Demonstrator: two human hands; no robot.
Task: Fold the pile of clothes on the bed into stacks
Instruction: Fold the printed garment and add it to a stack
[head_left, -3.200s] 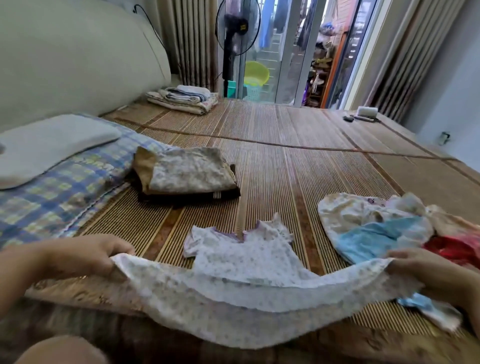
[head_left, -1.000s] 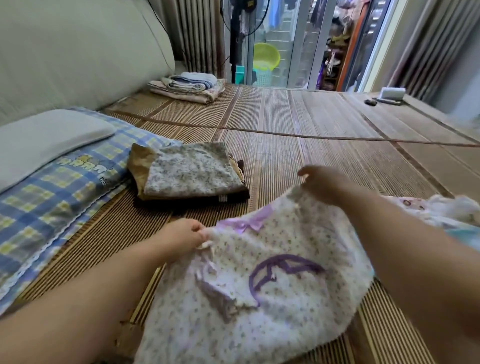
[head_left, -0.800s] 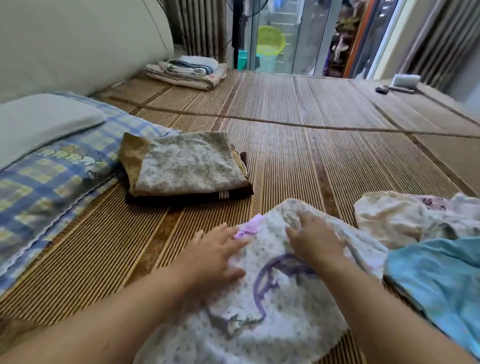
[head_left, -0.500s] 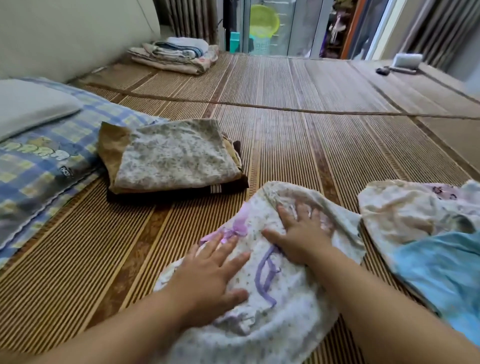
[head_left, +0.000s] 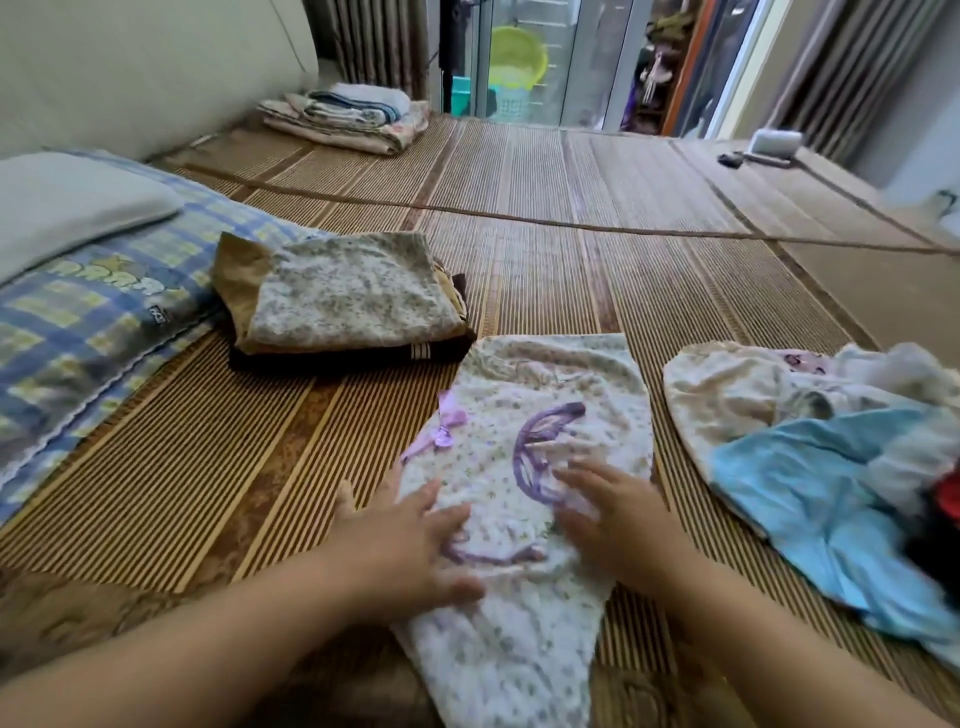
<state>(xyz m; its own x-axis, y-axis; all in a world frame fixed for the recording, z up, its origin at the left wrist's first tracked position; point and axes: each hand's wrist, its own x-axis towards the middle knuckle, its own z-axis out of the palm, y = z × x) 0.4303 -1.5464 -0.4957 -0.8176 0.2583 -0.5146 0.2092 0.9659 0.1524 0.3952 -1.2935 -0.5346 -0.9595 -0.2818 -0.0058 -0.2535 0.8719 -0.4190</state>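
So the step in hand looks like smoothing, mid-fold: the white floral dress (head_left: 524, 415) lies flat on the woven mat (head_left: 623, 280), narrowed into a long strip with its purple bow (head_left: 445, 427) facing up; both hands sit on its near half. The left hand (head_left: 400, 540) lies on the dress's left edge, palm down, fingers straight and spread, gripping nothing; the right hand (head_left: 618, 525) does the same on the dress's right side, fingers loose and spread, pressing the cloth rather than pinching it.

The folded stack (head_left: 343, 306) sits just beyond the dress to its left, its corner nearly touching the dress's far edge; the unfolded pile (head_left: 810, 447) (cream, blue, a bit of red) is just to the dress's right, apart from it.

My guess is one more fold is due; the end of the dress nearest the person needs picking up at both corners and bringing over to the far end, then the packet goes onto the stack. Worth watching that the tucked sides don't slide out; thin cotton like this probably shifts easily.
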